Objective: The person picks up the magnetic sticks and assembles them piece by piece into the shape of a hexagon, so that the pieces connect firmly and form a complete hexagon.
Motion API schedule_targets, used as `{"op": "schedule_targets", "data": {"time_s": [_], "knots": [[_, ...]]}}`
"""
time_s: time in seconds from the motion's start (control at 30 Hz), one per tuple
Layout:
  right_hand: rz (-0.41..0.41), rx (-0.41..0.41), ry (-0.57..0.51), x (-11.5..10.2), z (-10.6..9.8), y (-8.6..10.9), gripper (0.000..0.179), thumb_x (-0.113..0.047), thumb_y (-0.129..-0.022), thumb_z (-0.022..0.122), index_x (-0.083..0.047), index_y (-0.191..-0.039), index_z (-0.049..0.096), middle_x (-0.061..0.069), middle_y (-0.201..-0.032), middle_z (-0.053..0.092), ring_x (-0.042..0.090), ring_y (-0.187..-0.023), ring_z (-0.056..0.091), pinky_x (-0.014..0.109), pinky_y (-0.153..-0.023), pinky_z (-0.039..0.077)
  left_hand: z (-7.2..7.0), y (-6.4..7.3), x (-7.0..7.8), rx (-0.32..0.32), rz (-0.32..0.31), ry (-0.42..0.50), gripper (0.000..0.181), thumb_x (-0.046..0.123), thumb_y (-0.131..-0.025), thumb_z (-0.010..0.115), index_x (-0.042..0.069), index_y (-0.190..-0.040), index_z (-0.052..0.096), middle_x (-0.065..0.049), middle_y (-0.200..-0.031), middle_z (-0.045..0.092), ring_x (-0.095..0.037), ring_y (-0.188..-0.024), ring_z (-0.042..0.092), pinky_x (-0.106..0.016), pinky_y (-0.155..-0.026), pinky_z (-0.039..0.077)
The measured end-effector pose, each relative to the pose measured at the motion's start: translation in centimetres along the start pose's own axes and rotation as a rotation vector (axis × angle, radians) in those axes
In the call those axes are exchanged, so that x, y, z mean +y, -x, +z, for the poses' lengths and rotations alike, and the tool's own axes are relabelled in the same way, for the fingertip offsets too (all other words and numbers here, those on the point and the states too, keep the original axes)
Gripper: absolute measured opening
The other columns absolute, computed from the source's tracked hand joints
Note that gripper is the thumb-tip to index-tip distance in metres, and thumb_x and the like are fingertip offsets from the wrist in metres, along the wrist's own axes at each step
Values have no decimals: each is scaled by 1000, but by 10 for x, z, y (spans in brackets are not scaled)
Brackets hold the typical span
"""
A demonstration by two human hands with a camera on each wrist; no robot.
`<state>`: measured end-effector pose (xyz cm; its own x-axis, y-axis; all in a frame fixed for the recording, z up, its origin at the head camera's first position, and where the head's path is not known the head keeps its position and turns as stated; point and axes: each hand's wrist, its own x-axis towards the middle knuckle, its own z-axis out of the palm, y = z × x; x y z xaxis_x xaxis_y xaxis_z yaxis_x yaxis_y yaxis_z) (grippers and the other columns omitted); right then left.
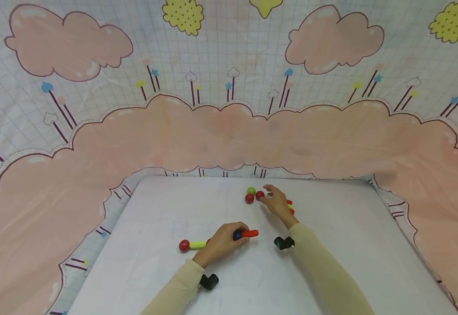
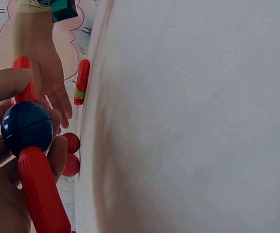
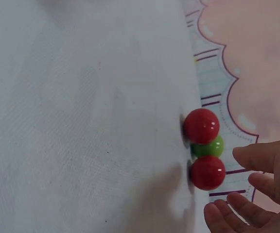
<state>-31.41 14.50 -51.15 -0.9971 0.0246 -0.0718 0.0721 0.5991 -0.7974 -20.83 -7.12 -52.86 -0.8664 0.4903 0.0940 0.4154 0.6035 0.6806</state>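
My left hand [image 1: 223, 240] grips a toy piece made of a blue ball [image 2: 27, 128] with red sticks on it. The thumb presses on one red stick, and another red stick [image 2: 43, 189] points out past the fingers. Left of that hand, a red ball [image 1: 184, 246] adjoins a yellow-green stick [image 1: 197, 245] whose other end the hand partly hides. My right hand [image 1: 277, 203], fingers spread, hovers beside two red balls, a nearer one [image 1: 249, 198] and a right one [image 1: 260, 195], and a green ball [image 1: 251, 190]. Nothing is held in it.
Red and yellow-green sticks [image 1: 290, 207] lie partly hidden behind the right hand. The white tabletop [image 1: 166, 205] ends at the back against a pink, cloud-patterned cloth [image 1: 229, 135]. Black wrist cameras [image 1: 284, 243] are strapped to both forearms.
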Motion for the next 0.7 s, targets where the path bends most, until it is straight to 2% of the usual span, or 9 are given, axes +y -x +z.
{"op": "schedule_targets", "data": {"time_s": [0.4,0.7], "knots": [[58,-31,4,11,14,-11,50,-20,-97,61,-17,-144,46,13,-144,50,33,-131,47,51,-108,42,0,1,1,4,1,5,26,30,-91,70,25,-116,64,9,-106,67,-9,-92,55,-31,-89,50],[56,-12,-18,11,17,-10,41,-20,-97,61,-12,-136,53,14,-137,55,32,-127,48,51,-110,40,-1,1,2,10,6,-17,25,29,-91,71,24,-115,64,8,-105,67,-9,-91,55,-30,-87,50]]}}
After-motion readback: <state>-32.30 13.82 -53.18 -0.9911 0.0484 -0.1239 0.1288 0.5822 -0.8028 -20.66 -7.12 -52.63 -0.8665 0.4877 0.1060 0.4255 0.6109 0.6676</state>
